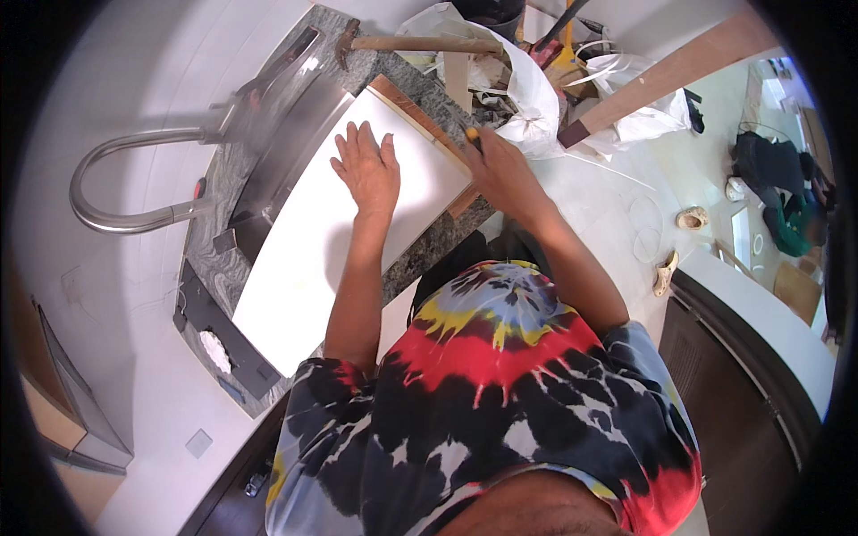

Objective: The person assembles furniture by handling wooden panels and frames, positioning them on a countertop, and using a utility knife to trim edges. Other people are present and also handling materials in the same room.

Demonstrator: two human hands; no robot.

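Observation:
My left hand [368, 174] lies flat with fingers spread on a long white board [299, 259], which rests across the countertop and over part of the sink. Along the board's far right edge runs a brown wooden strip [413, 114]. At that strip, my right hand [502, 174] is closed around a small tool with a yellow end [473, 136]; the rest of it is hidden in my fingers, so its kind is unclear. A hammer [420, 44] with a wooden handle lies beyond the board, its head on the counter.
A curved metal faucet [134, 143] rises left of the steel sink [308, 121]. White sacks of scrap [536, 98] stand beyond the counter, near a slanting wooden plank [670, 76]. Clogs [666, 272] lie on the floor at right; another person [791, 228] is farther off.

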